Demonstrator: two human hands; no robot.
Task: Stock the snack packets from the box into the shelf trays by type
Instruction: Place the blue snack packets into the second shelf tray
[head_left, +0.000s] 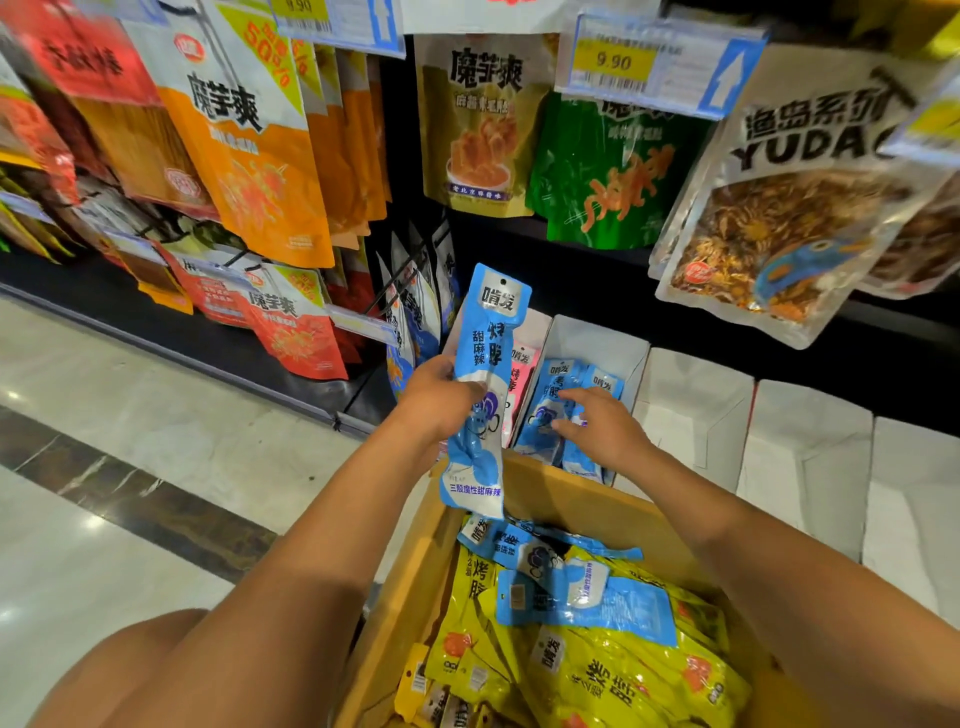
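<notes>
My left hand (439, 400) grips a long blue snack packet (485, 364) upright above the far edge of the cardboard box (410, 587). My right hand (602, 423) reaches into a white shelf tray (597, 343) with its fingers spread flat on the blue packets in the tray (553, 410). Pink packets (519, 374) stand in the tray just to the left. Inside the box lie more blue packets (582, 592) on top of several yellow packets (613, 675).
White trays (696, 410) continue along the low shelf to the right (810, 447). Hanging snack bags (260, 156) and a price tag (649, 62) crowd the pegs above. Tiled aisle floor (130, 441) lies to the left.
</notes>
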